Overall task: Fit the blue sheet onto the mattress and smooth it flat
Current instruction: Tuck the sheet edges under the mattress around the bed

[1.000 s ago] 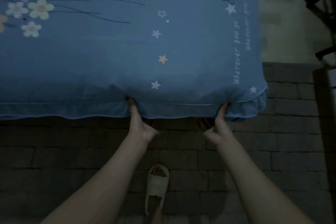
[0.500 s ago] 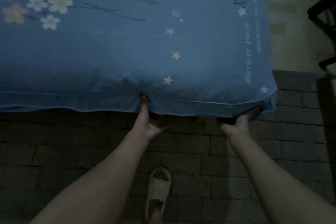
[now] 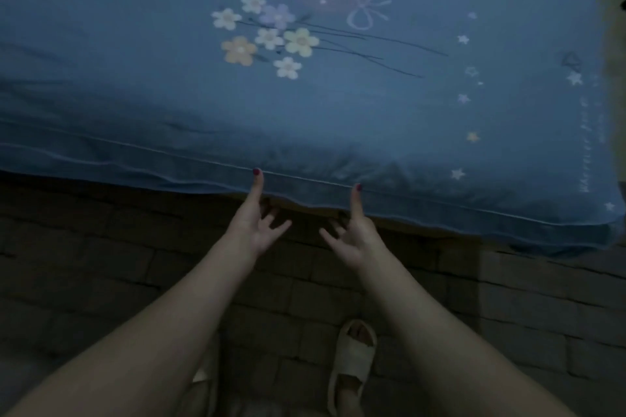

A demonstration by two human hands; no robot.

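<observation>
Hands come first: two of them, both reaching to the near edge of the bed. The left hand [image 3: 254, 220] has its thumb raised against the hanging side of the blue sheet [image 3: 169, 85], the nail at the white piping line, while its other fingers [image 3: 271, 218] are spread loosely below the hem and hold nothing. The right hand [image 3: 354, 234] mirrors it: thumb up on the side panel just below the piping, remaining fingers splayed under the hem, nothing pinched. The two hands are near each other, a short gap between them.

Above the hands, the blue sheet covers the mattress [image 3: 305, 208] across its whole visible top; only a thin dim strip beneath the hem, between the hands, hints at what lies under it. The side panel hangs in soft ripples, more so to the left. One printed bouquet [image 3: 267, 35] of seven flowers sits on the top, one pink bow beside it, and scattered stars run down the right side.

Below, a dark brick-patterned floor [image 3: 84, 264] shows. One pale slipper [image 3: 352, 362] on a foot is plain; a second, at the bottom edge between the forearms, is mostly hidden.
</observation>
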